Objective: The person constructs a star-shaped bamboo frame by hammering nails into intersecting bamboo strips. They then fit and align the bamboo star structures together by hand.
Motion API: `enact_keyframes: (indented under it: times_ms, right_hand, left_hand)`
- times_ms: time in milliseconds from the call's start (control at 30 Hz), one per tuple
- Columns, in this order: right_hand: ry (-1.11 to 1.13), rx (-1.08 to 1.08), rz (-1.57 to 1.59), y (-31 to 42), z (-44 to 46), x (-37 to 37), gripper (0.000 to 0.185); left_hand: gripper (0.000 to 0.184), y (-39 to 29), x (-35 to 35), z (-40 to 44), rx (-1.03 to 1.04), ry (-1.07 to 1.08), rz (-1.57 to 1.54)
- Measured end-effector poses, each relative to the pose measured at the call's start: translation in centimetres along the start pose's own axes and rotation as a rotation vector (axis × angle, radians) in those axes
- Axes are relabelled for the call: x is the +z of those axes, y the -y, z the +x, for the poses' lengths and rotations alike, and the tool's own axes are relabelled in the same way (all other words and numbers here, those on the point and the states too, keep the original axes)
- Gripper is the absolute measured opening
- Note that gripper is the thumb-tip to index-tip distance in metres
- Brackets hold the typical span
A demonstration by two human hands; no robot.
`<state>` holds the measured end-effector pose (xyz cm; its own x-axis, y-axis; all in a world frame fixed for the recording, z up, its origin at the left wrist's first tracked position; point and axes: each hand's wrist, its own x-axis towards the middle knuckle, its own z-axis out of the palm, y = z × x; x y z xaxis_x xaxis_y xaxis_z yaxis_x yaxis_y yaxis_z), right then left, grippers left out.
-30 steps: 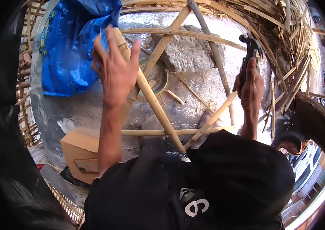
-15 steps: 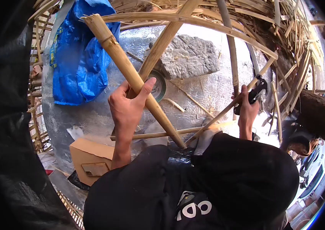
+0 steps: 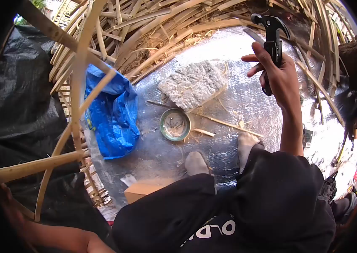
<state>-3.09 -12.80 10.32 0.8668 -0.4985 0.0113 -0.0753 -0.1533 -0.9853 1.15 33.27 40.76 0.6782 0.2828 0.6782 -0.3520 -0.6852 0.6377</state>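
Hammer (image 3: pixel 274 49) black, frame (image 3: pixel 39 166) tan — sack (image 3: pixel 117 126) blue — stone (image 3: pixel 193 84) grey, bowl (image 3: pixel 174 138) green-rimmed.

We have swung the bamboo frame (image 3: pixel 35 165) from in front of us to our far left, where it now crosses the view of the black plastic sheet (image 3: pixel 22 101). Our left hand (image 3: pixel 10 206) has gone over to that dark edge too, its grip hard to make out. Our right hand (image 3: pixel 277 76) has come away from the frame and risen, some fingers now spread, the claw hammer (image 3: pixel 273 33) more upright than half a second ago. The green-rimmed bowl (image 3: pixel 162 126), stone slab (image 3: pixel 193 84) and our socked feet (image 3: pixel 196 164) have come clear of the poles.
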Motion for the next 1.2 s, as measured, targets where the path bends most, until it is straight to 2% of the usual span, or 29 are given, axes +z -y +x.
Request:
enact_keyframes:
  times_ms: [67,133,167,200,233,267,367,500,600,733,767,833,867,900,967,1000,1067,1100,1167,1200]
  right_hand:
    - [0.029,0.175,0.047,-2.8,0.6,0.5,0.048]
    - [0.037,0.307,0.024,-5.2,1.0,1.2,0.049]
    - [0.002,0.327,0.065,-6.9,1.2,1.7,0.050]
    - [0.029,0.333,0.042,-7.7,1.3,1.5,0.051]
    - [0.056,0.352,0.005,-8.6,0.9,0.9,0.051]
    - [0.045,0.355,-0.005,-9.8,0.7,0.4,0.051]
    - [-0.002,0.416,-0.064,-9.9,-0.3,-2.3,0.048]
    - [-0.203,0.444,-0.147,-10.9,-1.3,-6.0,0.045]
    - [-0.196,0.404,-0.156,-10.7,-2.5,-7.2,0.046]
    - [-0.088,0.342,-0.014,-10.3,-4.9,-2.9,0.043]
    - [0.028,0.366,-0.060,-10.3,-5.7,-1.7,0.043]
    - [0.213,0.390,-0.131,-9.4,-6.4,1.4,0.044]
    - [0.289,0.340,-0.267,-9.7,-6.4,2.1,0.045]
    - [0.359,0.282,-0.396,-9.8,-6.2,3.0,0.046]
    - [0.422,0.255,-0.463,-8.2,-5.8,4.4,0.049]
    - [0.438,0.157,-0.520,-7.0,-5.5,5.3,0.050]
    - [0.457,-0.019,-0.570,-6.3,-5.0,6.7,0.052]
    - [0.465,-0.022,-0.573,-6.5,-4.4,7.2,0.052]
    - [0.516,-0.008,-0.710,-6.8,-3.2,8.3,0.052]
    - [0.560,-0.018,-0.789,-6.4,-2.6,8.3,0.051]
  left_hand:
    - [0.052,-1.2,0.7,-2.1,0.094,-0.007,0.011]
    - [0.049,1.3,-0.2,-3.4,-0.045,0.565,0.106]
    - [0.039,2.1,4.7,-7.5,0.000,0.738,0.047]
    - [0.030,1.1,9.8,-11.2,-0.120,0.746,0.194]
    - [0.029,3.2,13.4,-14.1,-0.067,0.781,0.151]
    - [0.035,5.0,16.1,-17.2,-0.118,0.807,0.186]
    - [0.039,14.2,20.8,-27.0,0.281,0.747,0.163]
    - [0.045,17.3,20.7,-34.0,0.192,0.663,0.134]
    - [0.044,19.4,20.0,-37.4,0.085,0.683,0.140]
    - [0.042,19.5,19.1,-39.6,-0.076,0.726,0.233]
    - [0.042,18.5,19.3,-39.6,-0.099,0.727,0.235]
    - [0.039,16.3,19.4,-38.3,0.008,0.681,0.511]
    - [0.045,16.0,19.5,-37.8,0.054,0.661,0.581]
    - [0.045,15.9,20.1,-36.9,0.044,0.660,0.586]
    - [0.057,15.6,21.9,-35.7,0.157,0.569,0.456]
    - [0.057,16.1,23.5,-35.7,0.149,0.567,0.457]
    - [0.063,17.2,26.4,-35.8,-0.174,0.750,0.118]
    - [0.063,17.2,26.8,-35.6,-0.181,0.745,0.120]
    - [0.063,17.3,27.4,-34.9,-0.460,0.819,0.088]
    - [0.065,18.0,27.7,-35.3,-0.470,0.773,0.087]
